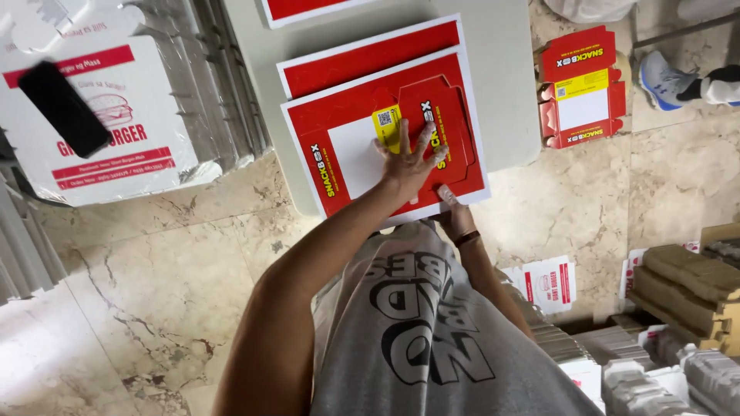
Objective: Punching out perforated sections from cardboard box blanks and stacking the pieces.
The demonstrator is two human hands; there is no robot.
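My left hand (410, 159) lies flat with fingers spread on a red, white and yellow printed cardboard sheet (339, 123) on a grey table (501, 92), pressing on the die-cut box shape in it. At the sheet's near right edge my right hand (453, 206) grips the border, thumb on top; a dark band is on that wrist. A second red sheet (370, 55) lies just beyond the first, and a third (301, 8) farther up.
A stack of flat white and red cartons (116, 154) with a black phone (63, 108) on it sits at left. Punched-out red box blanks (582, 88) lie on the marble floor at right, near someone's shoe (663, 77). Bundles of cardboard (686, 285) are at lower right.
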